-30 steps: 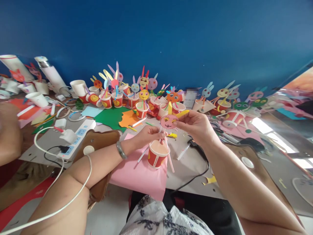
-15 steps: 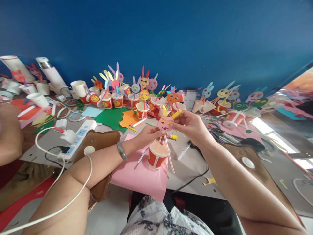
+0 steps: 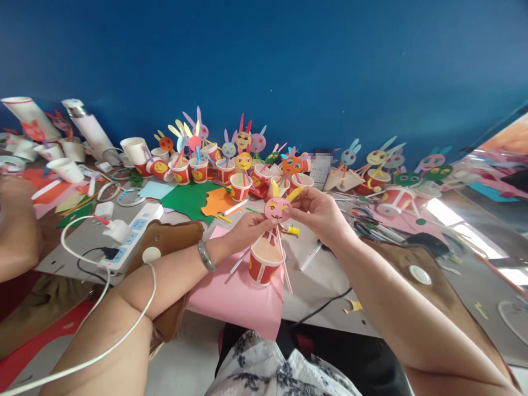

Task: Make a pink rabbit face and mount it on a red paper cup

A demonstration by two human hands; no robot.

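Observation:
Between my two hands is a round pink paper rabbit face (image 3: 275,210) with drawn eyes, a mouth and two yellow ears. My left hand (image 3: 252,231) pinches its lower left edge. On its right side, my right hand (image 3: 315,212) grips the edge near the base of the right ear. Just below the face stands a red and white paper cup (image 3: 265,267). Pale straws (image 3: 284,267) slope out from it on both sides, and their joins at the top are partly hidden. Under the cup lies a sheet of pink paper (image 3: 231,300).
Finished cup figures (image 3: 240,184) line the blue wall. A white power strip (image 3: 136,231) with plugged-in chargers lies to the left, and its white cable crosses my left forearm. Green paper (image 3: 190,201), scissors (image 3: 371,228) and a yellow glue stick (image 3: 293,231) lie around. Another person's arm (image 3: 16,231) is at far left.
The rabbit face has shifted very slightly left and tilted a little, with both hands still on it. The cup stays below it; the view has moved slightly.

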